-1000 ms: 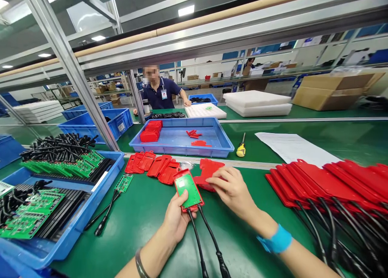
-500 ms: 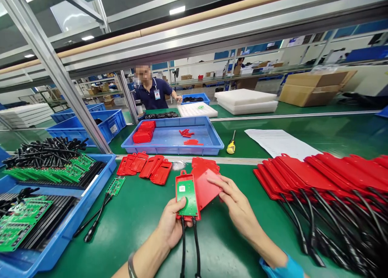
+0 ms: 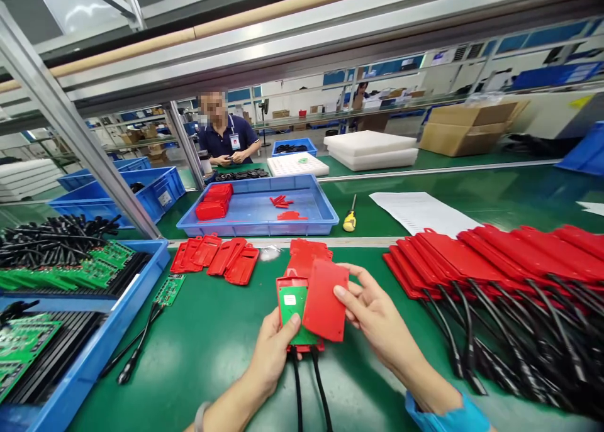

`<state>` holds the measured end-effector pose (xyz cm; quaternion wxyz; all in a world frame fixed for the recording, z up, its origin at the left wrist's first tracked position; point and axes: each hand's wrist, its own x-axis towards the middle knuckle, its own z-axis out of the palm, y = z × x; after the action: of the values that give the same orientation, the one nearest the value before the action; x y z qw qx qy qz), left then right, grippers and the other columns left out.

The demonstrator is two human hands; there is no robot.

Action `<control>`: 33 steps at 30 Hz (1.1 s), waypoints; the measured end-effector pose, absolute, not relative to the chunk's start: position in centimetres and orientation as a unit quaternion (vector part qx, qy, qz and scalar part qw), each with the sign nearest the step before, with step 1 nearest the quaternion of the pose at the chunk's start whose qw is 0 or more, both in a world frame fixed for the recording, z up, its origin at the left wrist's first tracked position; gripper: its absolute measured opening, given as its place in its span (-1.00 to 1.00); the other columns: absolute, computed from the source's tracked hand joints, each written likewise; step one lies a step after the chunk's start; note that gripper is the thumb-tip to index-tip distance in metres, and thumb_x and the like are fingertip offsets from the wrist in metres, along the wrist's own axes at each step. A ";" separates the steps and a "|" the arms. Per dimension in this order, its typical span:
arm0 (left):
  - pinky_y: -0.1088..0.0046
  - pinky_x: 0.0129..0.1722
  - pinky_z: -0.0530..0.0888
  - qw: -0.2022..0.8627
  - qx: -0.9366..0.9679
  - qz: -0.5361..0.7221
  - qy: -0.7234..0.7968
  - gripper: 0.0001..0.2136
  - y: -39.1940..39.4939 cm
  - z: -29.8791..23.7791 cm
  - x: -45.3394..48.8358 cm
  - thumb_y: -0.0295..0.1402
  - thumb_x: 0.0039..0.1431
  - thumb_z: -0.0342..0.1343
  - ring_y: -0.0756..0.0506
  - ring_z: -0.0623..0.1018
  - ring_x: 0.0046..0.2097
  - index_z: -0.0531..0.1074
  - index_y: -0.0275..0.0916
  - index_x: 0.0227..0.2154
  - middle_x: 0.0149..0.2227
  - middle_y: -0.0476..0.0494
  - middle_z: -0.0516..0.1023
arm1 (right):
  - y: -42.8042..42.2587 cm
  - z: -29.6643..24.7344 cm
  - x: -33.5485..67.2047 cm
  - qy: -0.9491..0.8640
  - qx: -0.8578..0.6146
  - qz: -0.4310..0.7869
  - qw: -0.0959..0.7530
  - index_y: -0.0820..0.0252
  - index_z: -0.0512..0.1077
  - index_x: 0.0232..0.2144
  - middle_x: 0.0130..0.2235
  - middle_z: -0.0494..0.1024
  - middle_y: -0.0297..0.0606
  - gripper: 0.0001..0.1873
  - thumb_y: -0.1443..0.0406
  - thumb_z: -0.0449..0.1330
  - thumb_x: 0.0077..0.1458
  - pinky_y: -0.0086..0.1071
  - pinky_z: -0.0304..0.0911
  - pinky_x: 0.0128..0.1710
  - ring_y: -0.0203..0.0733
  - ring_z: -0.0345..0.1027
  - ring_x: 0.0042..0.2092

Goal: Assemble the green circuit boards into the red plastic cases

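My left hand point(image 3: 271, 350) grips a red plastic case by its lower left side, thumb on the green circuit board point(image 3: 293, 300) inside it. Two black cables point(image 3: 298, 388) hang from the case's bottom end. Between the thumb and fingers of my right hand point(image 3: 372, 312) is a flat red cover plate point(image 3: 326, 301), tilted and overlapping the right half of the board. Whether the plate touches the case, I cannot tell. Just behind lie more red plates point(image 3: 309, 253) on the green bench. To the left are red case shells point(image 3: 214, 256) and a loose circuit board point(image 3: 168, 290) with cables.
A blue tray point(image 3: 259, 229) with red parts stands behind, a yellow screwdriver point(image 3: 350, 221) beside it. Red cases with cables point(image 3: 495, 262) are stacked at right. At left, a blue bin point(image 3: 141, 306) holds boards. A co-worker point(image 3: 231, 139) is across the bench.
My right hand has turned the red plate more upright and brought it left, over part of the circuit board. The co-worker's hands have come together. The camera view has shifted slightly.
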<state>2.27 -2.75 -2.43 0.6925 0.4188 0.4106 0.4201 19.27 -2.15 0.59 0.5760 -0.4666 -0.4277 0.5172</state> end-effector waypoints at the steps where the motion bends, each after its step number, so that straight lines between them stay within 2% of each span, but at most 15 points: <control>1: 0.56 -0.63 0.26 0.692 0.422 0.419 0.409 -0.55 -2.8 -2.5 2.4 -0.03 0.03 0.13 0.03 0.37 -0.56 0.43 -0.36 -0.22 -0.48 -0.11 0.49 | -2.3 0.4 18.9 -0.442 -0.465 0.533 0.551 0.07 0.19 -0.07 -0.52 0.34 -0.47 -0.47 0.02 0.25 -0.02 -0.55 -0.08 -0.68 -0.43 0.00 -0.62; 4: 0.55 -0.62 0.25 0.685 0.421 0.433 0.407 -0.49 -2.8 -2.7 2.7 0.05 0.05 0.04 0.05 0.31 -0.59 0.46 -0.36 -0.21 -0.47 -0.11 0.51 | -2.6 -0.4 17.9 -0.479 -0.460 0.546 0.511 0.10 0.19 -0.02 -0.58 0.23 -0.51 -0.44 0.02 0.23 0.00 -0.56 -0.07 -0.70 -0.42 0.01 -0.63; 8: 0.52 -0.59 0.25 0.671 0.398 0.446 0.438 -0.41 -2.9 -3.0 2.7 0.13 0.07 -0.09 0.02 0.34 -0.59 0.52 -0.37 -0.28 -0.52 -0.13 0.52 | -2.5 -1.4 17.4 -0.481 -0.464 0.540 0.512 0.08 0.24 -0.03 -0.43 0.26 -0.43 -0.46 0.05 0.25 -0.02 -0.55 -0.01 -0.72 -0.46 0.07 -0.62; 12: 0.48 -0.56 0.26 0.670 0.391 0.432 0.460 -0.41 -3.1 -3.3 2.5 0.12 0.09 -0.12 -0.02 0.36 -0.60 0.56 -0.36 -0.34 -0.58 -0.13 0.51 | -2.3 -1.8 17.5 -0.481 -0.464 0.546 0.506 0.04 0.26 -0.01 -0.32 0.26 -0.38 -0.46 0.06 0.26 -0.03 -0.56 0.01 -0.73 -0.49 0.09 -0.61; 19: 0.48 -0.40 0.34 0.647 0.409 0.449 0.462 -0.44 -3.2 -2.8 2.5 0.07 0.14 -0.15 -0.07 0.44 -0.44 0.56 -0.31 -0.48 -0.47 -0.16 0.57 | -2.4 -1.7 17.8 -0.477 -0.452 0.569 0.495 0.07 0.27 0.01 -0.36 0.31 -0.38 -0.48 0.08 0.24 0.01 -0.58 0.04 -0.73 -0.50 0.08 -0.63; 23: 0.46 -0.34 0.36 0.645 0.406 0.463 0.452 -0.46 -3.2 -2.8 2.4 0.06 0.13 -0.12 -0.12 0.47 -0.36 0.57 -0.31 -0.38 -0.40 -0.18 0.59 | -2.4 -1.7 17.6 -0.477 -0.454 0.565 0.497 0.06 0.28 0.01 -0.40 0.27 -0.42 -0.46 0.08 0.26 -0.01 -0.56 0.08 -0.74 -0.48 0.10 -0.64; 29: 0.46 -0.35 0.36 0.643 0.448 0.445 0.433 -0.42 -3.3 -2.9 2.4 0.05 0.17 -0.20 -0.11 0.48 -0.37 0.55 -0.34 -0.32 -0.39 -0.22 0.58 | -2.5 -1.8 17.3 -0.487 -0.475 0.540 0.496 0.05 0.28 0.03 -0.40 0.23 -0.44 -0.44 0.10 0.27 -0.03 -0.54 0.13 -0.73 -0.47 0.13 -0.64; 33: 0.46 -0.36 0.35 0.620 0.505 0.429 0.420 -0.53 -3.1 -3.1 2.4 -0.01 0.16 -0.06 -0.10 0.46 -0.37 0.49 -0.34 -0.21 -0.34 -0.21 0.56 | -2.6 -2.0 17.2 -0.486 -0.479 0.535 0.498 0.03 0.26 0.04 -0.39 0.21 -0.45 -0.44 0.09 0.25 -0.01 -0.54 0.16 -0.74 -0.48 0.13 -0.64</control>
<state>2.42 -3.09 -3.06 0.6199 0.5054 0.4202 0.4287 17.24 -2.56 -1.96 0.4981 -0.4788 -0.4862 0.5350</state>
